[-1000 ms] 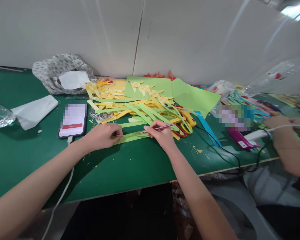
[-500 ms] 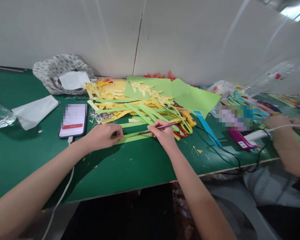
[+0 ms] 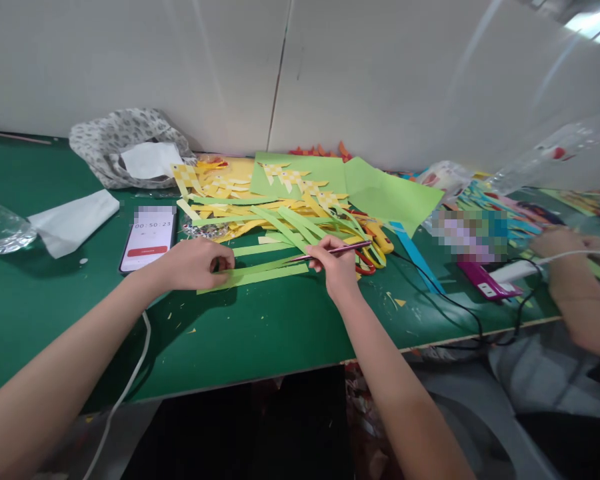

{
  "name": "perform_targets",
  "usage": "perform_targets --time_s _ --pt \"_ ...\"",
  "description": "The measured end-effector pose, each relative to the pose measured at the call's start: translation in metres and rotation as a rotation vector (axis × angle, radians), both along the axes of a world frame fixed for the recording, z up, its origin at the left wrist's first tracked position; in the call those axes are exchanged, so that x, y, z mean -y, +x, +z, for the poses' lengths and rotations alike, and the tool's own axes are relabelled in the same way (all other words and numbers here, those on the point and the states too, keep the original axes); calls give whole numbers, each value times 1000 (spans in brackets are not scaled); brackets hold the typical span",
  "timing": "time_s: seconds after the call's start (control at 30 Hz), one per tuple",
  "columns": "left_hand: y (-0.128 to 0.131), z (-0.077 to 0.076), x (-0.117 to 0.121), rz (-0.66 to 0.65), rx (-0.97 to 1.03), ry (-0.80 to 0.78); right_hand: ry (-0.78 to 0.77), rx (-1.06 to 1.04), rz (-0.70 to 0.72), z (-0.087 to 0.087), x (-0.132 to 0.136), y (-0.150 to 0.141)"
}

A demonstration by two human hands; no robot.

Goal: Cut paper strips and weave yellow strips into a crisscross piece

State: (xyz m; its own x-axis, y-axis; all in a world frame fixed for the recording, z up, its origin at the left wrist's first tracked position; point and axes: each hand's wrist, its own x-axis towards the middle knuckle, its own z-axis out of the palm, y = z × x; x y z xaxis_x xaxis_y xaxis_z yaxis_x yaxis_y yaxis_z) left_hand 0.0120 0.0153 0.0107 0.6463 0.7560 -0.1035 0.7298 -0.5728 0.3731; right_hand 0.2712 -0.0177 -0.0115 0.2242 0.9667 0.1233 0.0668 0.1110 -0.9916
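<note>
Curled fingers of my left hand (image 3: pixel 200 264) pinch the left end of a narrow green paper strip (image 3: pixel 260 268). Just in front of it on the table lies a second green strip (image 3: pixel 265 277), its left end near my left fingers. My right hand (image 3: pixel 337 267) is closed around a slim, dark pink pen-like tool (image 3: pixel 347 247). The tool's thin tip points left, at the right part of the pinched strip; its exact kind is unclear. Beyond my hands is a pile of yellow and green paper strips (image 3: pixel 260 217).
A phone (image 3: pixel 149 240) on a cable lies left, before a patterned cloth bag (image 3: pixel 125 150). Green sheets (image 3: pixel 395 193) and yellow-handled scissors (image 3: pixel 379 239) are behind my right hand. A purple power bank-like block (image 3: pixel 485 279) with black cables and another person's arm (image 3: pixel 577 293) are at right.
My left hand has moved left with the strip's end, and my right hand slightly right with the tool. The two green strips now show apart, with a dark gap between them.
</note>
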Motion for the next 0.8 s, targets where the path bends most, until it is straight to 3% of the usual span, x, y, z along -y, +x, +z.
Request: perform_targets --time_s 0.2,0.47,0.57,0.8 --pt "13 -6 5 -19 86 -19 -75 51 286 8 8 -9" --pt "13 -10 4 -42 121 -49 -145 106 330 2 7 -14" --pt "13 -11 3 -39 120 -58 -156 123 300 1 5 -13" --pt "12 -14 2 -35 119 -43 -84 179 82 1 2 -4"
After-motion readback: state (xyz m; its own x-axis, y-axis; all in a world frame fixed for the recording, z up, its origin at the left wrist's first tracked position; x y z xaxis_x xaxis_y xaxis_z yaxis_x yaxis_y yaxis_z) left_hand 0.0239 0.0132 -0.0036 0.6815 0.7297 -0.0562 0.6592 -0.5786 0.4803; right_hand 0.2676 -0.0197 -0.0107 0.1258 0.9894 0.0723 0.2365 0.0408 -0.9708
